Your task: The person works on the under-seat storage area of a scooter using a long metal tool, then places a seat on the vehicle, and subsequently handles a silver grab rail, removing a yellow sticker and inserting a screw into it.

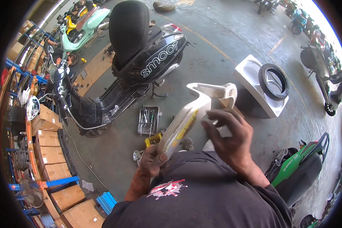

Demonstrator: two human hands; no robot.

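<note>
A white curved plastic scooter panel [206, 99] with a worn yellow sticker strip slants up in front of my body. My left hand [151, 164] is closed round its lower end. My right hand [231, 137] is raised beside the panel's upper part, fingers bent and thumb apart from them, with nothing visible in it. Whether its fingertips touch the panel I cannot tell. Beyond the panel to the left stands a black scooter [155, 57], its black seat [129, 28] tipped up. On the floor between lies a grey tray [158, 114] of hand tools.
A tyre [273, 82] rests on a white foam block [250, 64] at the right. Nearer stands a green scooter [298, 163]. Shelving with cardboard boxes [51, 154] lines the left. A yellow object [152, 140] lies near my feet. Someone crouches by a mint-green scooter [81, 34] far left.
</note>
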